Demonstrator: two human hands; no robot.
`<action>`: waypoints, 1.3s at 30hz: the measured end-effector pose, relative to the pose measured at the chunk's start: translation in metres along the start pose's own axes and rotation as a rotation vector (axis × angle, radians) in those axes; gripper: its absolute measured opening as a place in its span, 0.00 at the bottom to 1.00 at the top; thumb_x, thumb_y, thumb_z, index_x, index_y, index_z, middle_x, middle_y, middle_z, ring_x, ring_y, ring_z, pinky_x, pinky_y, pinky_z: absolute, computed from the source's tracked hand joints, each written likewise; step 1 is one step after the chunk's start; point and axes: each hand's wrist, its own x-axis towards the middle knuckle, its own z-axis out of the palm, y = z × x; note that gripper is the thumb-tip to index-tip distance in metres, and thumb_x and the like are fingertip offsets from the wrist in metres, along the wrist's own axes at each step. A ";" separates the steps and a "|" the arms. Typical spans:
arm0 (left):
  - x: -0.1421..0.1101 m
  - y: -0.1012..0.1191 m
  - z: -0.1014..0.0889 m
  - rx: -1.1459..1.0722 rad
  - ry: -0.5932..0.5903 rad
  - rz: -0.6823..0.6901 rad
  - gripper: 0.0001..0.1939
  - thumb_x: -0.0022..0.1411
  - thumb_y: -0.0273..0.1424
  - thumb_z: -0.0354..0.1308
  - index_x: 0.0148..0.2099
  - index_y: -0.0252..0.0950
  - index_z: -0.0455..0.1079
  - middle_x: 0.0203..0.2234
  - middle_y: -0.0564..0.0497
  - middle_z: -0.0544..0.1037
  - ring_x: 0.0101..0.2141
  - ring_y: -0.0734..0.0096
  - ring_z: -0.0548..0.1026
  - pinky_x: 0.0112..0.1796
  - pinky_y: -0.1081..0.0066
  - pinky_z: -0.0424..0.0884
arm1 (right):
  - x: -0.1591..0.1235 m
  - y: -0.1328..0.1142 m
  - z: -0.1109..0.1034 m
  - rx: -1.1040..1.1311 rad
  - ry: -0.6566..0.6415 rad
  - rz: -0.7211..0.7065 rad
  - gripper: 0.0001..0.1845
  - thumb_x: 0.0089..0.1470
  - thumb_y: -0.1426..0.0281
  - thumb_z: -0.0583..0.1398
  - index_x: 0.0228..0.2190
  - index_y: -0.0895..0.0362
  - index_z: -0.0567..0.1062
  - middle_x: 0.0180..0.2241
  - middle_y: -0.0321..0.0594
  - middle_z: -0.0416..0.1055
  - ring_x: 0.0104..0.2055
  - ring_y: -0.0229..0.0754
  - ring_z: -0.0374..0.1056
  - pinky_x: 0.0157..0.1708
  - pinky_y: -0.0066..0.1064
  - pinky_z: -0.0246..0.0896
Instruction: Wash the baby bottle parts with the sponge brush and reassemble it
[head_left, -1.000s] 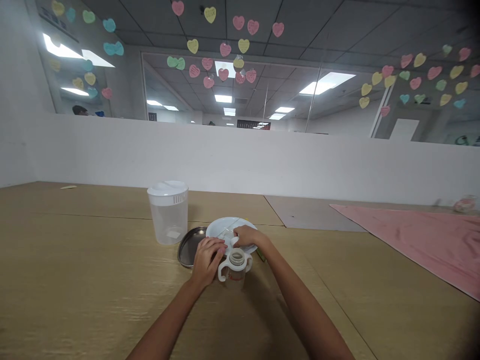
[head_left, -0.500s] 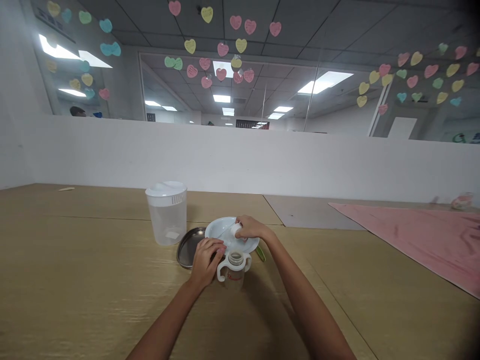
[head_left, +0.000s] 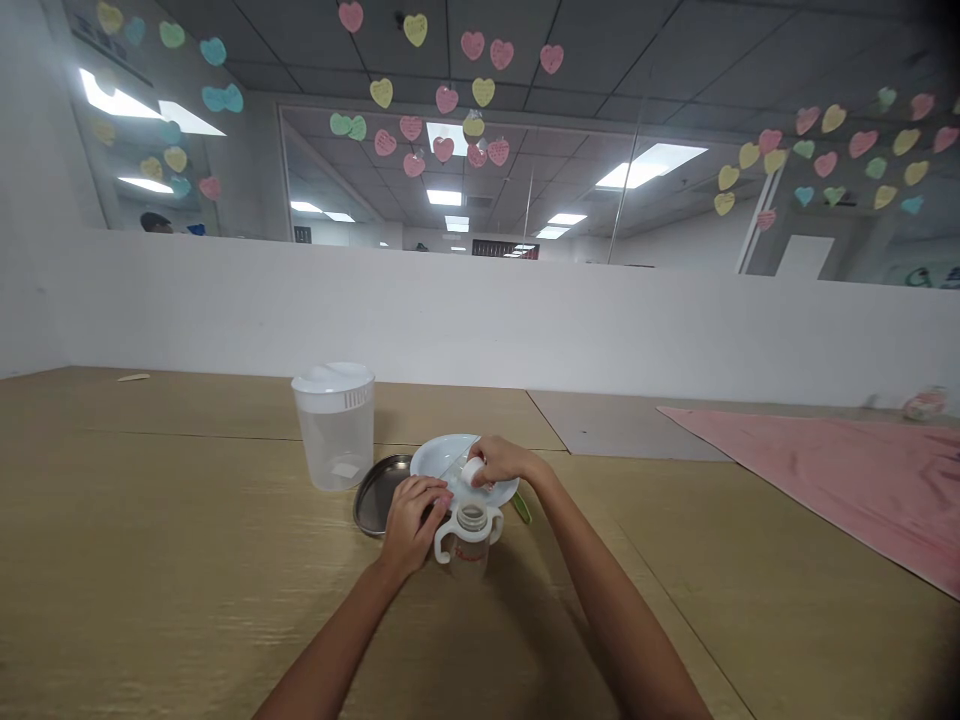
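White plate (head_left: 435,455) on a wooden table (head_left: 187,570), 2-handled baby cup (head_left: 470,545) at its near edge.
Right hand (head_left: 508,462) pinches a small white piece (head_left: 472,472) over the plate; left hand (head_left: 411,525) sits curled, fingers together, beside the cup.

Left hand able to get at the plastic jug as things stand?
Probably yes. The left hand is beside the two-handled bottle, and only the low steel dish lies between it and the plastic jug, so the way over looks free.
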 end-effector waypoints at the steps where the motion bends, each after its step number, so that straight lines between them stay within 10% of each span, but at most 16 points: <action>1: 0.000 0.000 0.000 0.002 0.000 -0.001 0.17 0.64 0.37 0.43 0.37 0.39 0.73 0.38 0.49 0.76 0.43 0.65 0.69 0.48 0.59 0.60 | 0.000 0.001 0.000 -0.006 0.002 -0.006 0.20 0.36 0.71 0.64 0.36 0.59 0.74 0.27 0.37 0.73 0.26 0.36 0.67 0.25 0.23 0.57; 16: 0.000 0.000 0.000 0.017 -0.004 -0.005 0.17 0.64 0.36 0.43 0.36 0.39 0.73 0.38 0.49 0.76 0.43 0.65 0.69 0.47 0.59 0.60 | -0.001 0.005 -0.002 -0.256 0.005 -0.073 0.31 0.35 0.80 0.60 0.46 0.57 0.71 0.49 0.46 0.66 0.48 0.45 0.64 0.42 0.26 0.58; 39: -0.001 -0.004 0.001 0.019 -0.016 -0.007 0.16 0.64 0.36 0.44 0.37 0.39 0.73 0.38 0.50 0.76 0.43 0.66 0.69 0.48 0.59 0.58 | 0.000 0.017 -0.005 -0.209 0.317 0.030 0.19 0.40 0.80 0.56 0.39 0.61 0.69 0.39 0.45 0.69 0.38 0.41 0.63 0.33 0.26 0.52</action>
